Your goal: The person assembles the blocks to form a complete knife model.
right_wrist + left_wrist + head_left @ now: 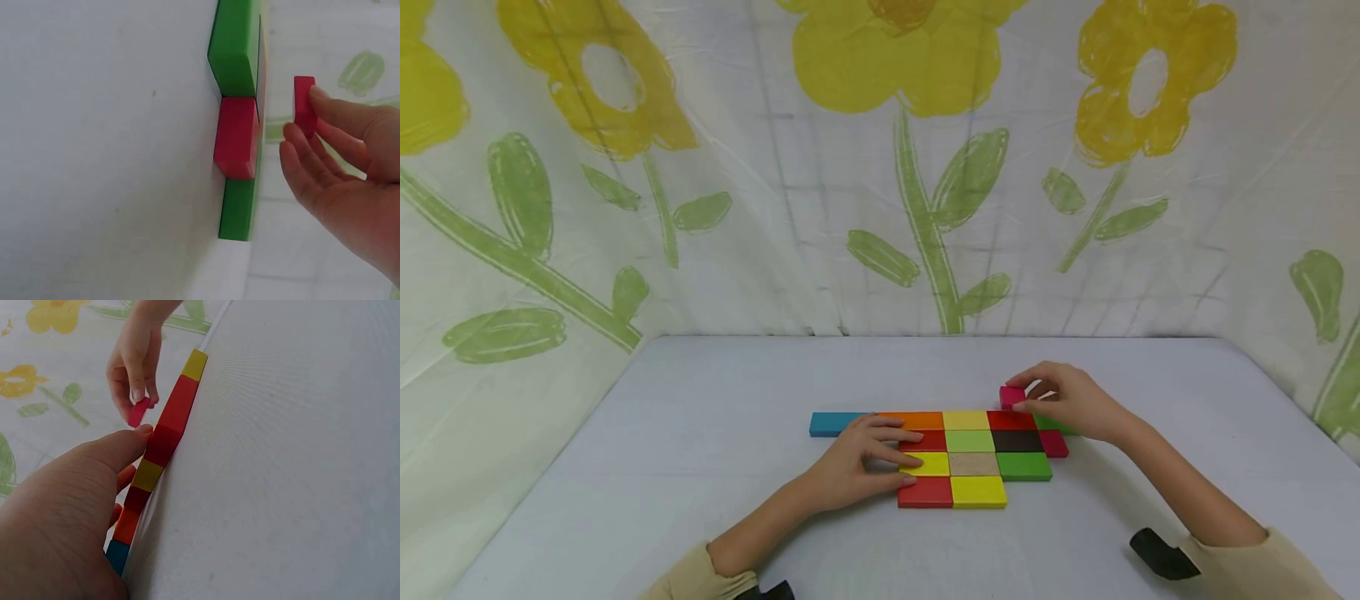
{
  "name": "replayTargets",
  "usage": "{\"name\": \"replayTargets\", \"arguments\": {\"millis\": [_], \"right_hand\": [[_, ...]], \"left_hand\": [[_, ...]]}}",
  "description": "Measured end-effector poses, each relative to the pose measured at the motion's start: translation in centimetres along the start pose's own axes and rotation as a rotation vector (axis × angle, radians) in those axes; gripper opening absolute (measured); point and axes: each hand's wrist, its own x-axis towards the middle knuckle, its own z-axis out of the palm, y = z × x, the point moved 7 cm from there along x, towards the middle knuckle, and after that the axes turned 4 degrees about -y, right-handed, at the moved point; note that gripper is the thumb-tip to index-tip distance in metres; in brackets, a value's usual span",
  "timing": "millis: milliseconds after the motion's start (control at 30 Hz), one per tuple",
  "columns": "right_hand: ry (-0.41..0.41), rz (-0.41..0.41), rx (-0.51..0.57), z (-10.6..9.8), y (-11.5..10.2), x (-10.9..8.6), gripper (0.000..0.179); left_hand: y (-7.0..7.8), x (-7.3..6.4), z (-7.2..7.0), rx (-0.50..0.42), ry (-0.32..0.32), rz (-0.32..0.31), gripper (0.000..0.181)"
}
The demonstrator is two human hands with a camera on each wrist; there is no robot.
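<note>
A small pink block (pixel 1012 397) is pinched between the thumb and fingers of my right hand (pixel 1075 404), just above the back edge of a flat layout of coloured blocks. The right wrist view shows this pink block (pixel 304 103) held off the table. My left hand (pixel 848 468) rests at the layout's left side, its extended fingers touching a dark red block (pixel 931 442), a yellow block (pixel 934 460) and the front red block (pixel 925 493). In the left wrist view, the left thumb lies against the blocks' edge.
Blocks lie edge to edge in stepped rows, with a blue block (pixel 835 424) at the back left, a black block (pixel 1017 441) inside, a green block (pixel 1025 467) at right and a yellow block (pixel 979 492) in front. A flower-patterned cloth (pixel 737 275) hangs behind the white table (pixel 662 450).
</note>
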Motion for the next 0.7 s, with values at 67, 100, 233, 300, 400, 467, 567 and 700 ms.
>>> {"name": "replayTargets", "arguments": {"millis": [67,100,233,300,400,467,567,700], "right_hand": [[0.0,-0.011,0.018,0.1,-0.2,-0.5,0.035],[-0.001,-0.017,0.027,0.2,-0.3,-0.7,0.035],[-0.001,-0.019,0.056,0.5,-0.6,-1.5,0.035],[0.0,-0.011,0.057,0.7,-0.8,-2.0,0.035],[0.007,-0.005,0.048,1.0,-1.0,-2.7,0.035],[0.006,-0.005,0.048,1.2,-1.2,-3.1,0.034],[0.002,-0.033,0.05,1.6,-1.5,-3.7,0.032],[-0.011,-0.072,0.057,2.1,-1.9,-4.4,0.03]], "left_hand": [[0.0,0.0,0.0,-0.001,-0.002,-0.001,0.026],[0.0,0.0,0.0,-0.001,-0.003,-0.002,0.026],[0.0,0.0,0.0,0.0,-0.007,-0.007,0.026],[0.0,0.0,0.0,0.002,-0.008,-0.006,0.026],[-0.1,0.0,0.0,0.003,-0.006,-0.003,0.026],[-0.1,0.0,0.0,0.001,-0.005,-0.002,0.026],[-0.2,0.0,0.1,-0.003,-0.003,-0.004,0.026],[-0.2,0.0,0.1,-0.002,-0.004,-0.01,0.026]]}}
